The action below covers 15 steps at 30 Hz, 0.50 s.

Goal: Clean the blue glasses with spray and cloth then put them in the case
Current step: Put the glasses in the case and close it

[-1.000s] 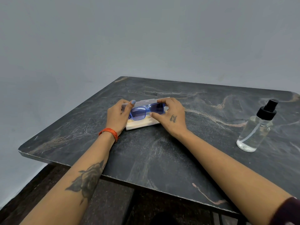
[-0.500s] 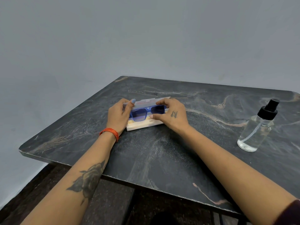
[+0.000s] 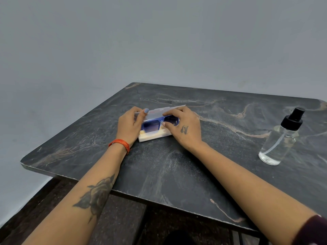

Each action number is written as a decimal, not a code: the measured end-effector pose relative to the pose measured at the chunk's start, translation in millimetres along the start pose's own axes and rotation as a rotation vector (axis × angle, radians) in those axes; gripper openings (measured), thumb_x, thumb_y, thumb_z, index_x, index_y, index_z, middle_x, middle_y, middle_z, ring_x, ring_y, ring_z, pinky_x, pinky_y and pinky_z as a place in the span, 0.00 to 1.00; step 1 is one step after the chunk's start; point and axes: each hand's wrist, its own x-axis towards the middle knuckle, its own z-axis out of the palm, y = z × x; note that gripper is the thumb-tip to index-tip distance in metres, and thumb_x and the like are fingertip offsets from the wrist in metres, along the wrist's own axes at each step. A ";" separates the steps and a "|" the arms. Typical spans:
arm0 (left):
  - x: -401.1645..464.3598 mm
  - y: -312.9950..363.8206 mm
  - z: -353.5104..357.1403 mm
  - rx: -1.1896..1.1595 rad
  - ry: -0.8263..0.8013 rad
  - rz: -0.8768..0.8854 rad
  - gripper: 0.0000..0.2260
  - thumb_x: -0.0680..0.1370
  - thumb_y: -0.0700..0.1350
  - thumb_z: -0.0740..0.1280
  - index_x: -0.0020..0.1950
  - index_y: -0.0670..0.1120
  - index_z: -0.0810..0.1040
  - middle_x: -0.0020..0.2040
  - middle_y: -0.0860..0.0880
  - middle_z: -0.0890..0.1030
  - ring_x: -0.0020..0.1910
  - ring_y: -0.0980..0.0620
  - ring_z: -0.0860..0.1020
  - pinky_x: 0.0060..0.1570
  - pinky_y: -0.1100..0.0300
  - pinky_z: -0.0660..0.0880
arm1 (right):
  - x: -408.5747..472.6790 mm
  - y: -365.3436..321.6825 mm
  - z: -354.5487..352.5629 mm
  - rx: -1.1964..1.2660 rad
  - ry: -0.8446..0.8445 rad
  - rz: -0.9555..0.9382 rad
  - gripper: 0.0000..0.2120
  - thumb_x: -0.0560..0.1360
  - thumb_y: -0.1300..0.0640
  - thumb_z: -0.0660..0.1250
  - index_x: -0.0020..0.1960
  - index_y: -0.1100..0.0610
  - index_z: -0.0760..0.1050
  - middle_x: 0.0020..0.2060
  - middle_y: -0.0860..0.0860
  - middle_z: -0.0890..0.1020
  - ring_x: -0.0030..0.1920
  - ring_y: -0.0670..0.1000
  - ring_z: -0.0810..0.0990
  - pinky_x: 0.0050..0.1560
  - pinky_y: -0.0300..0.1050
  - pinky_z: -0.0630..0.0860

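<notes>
The blue glasses (image 3: pixel 153 125) lie in the open white case (image 3: pixel 154 136) near the far left of the dark marble table (image 3: pixel 159 170). The case lid (image 3: pixel 159 112) stands up behind them. My left hand (image 3: pixel 130 126) grips the left end of the glasses, its thumb against the lid. My right hand (image 3: pixel 184 129) pinches the right half of the frame between thumb and fingers. A clear spray bottle (image 3: pixel 281 138) with a black pump stands far to the right. No cloth is in view.
The table's front edge (image 3: pixel 123 190) runs diagonally below my forearms, with dark floor beneath. A plain grey wall (image 3: pixel 159 41) rises behind the table.
Both hands have lowered the glasses deeper into the case. The right fingers have slid over the top of the frame.
</notes>
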 end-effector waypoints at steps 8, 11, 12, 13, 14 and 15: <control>1.1 -2.5 1.5 -0.012 -0.008 -0.017 0.16 0.77 0.54 0.60 0.48 0.42 0.78 0.46 0.43 0.81 0.46 0.48 0.78 0.45 0.59 0.71 | 2.3 -0.9 -3.2 -0.166 -0.063 -0.016 0.11 0.68 0.51 0.67 0.50 0.46 0.79 0.44 0.48 0.81 0.46 0.52 0.78 0.52 0.52 0.73; 1.0 -2.9 1.1 -0.021 -0.007 -0.020 0.16 0.77 0.54 0.60 0.47 0.42 0.78 0.47 0.42 0.82 0.47 0.47 0.79 0.45 0.58 0.72 | 1.9 -2.7 -8.4 -0.212 -0.080 -0.043 0.13 0.68 0.49 0.65 0.51 0.46 0.80 0.44 0.49 0.82 0.45 0.52 0.79 0.52 0.51 0.73; 1.0 -2.9 1.0 -0.017 -0.007 -0.020 0.16 0.77 0.54 0.60 0.47 0.42 0.78 0.47 0.42 0.82 0.47 0.47 0.79 0.45 0.59 0.71 | 2.1 -2.6 -9.8 -0.225 -0.097 -0.046 0.13 0.69 0.49 0.65 0.52 0.46 0.80 0.45 0.49 0.82 0.46 0.51 0.79 0.52 0.50 0.72; 0.8 -2.4 0.9 -0.012 -0.006 -0.018 0.16 0.77 0.54 0.60 0.47 0.42 0.78 0.47 0.43 0.81 0.47 0.48 0.78 0.44 0.60 0.70 | 2.3 -2.3 -11.0 -0.236 -0.113 -0.046 0.13 0.69 0.49 0.65 0.53 0.46 0.80 0.46 0.49 0.83 0.47 0.51 0.79 0.53 0.50 0.72; 0.5 -1.7 0.9 -0.009 -0.006 -0.017 0.16 0.77 0.54 0.60 0.48 0.42 0.78 0.47 0.43 0.81 0.46 0.48 0.78 0.44 0.60 0.69 | 2.5 -1.4 -11.8 -0.241 -0.124 -0.047 0.12 0.70 0.49 0.66 0.53 0.46 0.80 0.47 0.49 0.83 0.48 0.51 0.79 0.54 0.50 0.72; 0.3 -1.1 1.0 -0.006 -0.006 -0.015 0.16 0.78 0.54 0.60 0.48 0.41 0.78 0.47 0.43 0.81 0.46 0.49 0.77 0.44 0.60 0.68 | 2.5 -0.7 -12.3 -0.243 -0.130 -0.051 0.12 0.71 0.49 0.65 0.54 0.46 0.80 0.48 0.48 0.83 0.50 0.51 0.79 0.54 0.50 0.72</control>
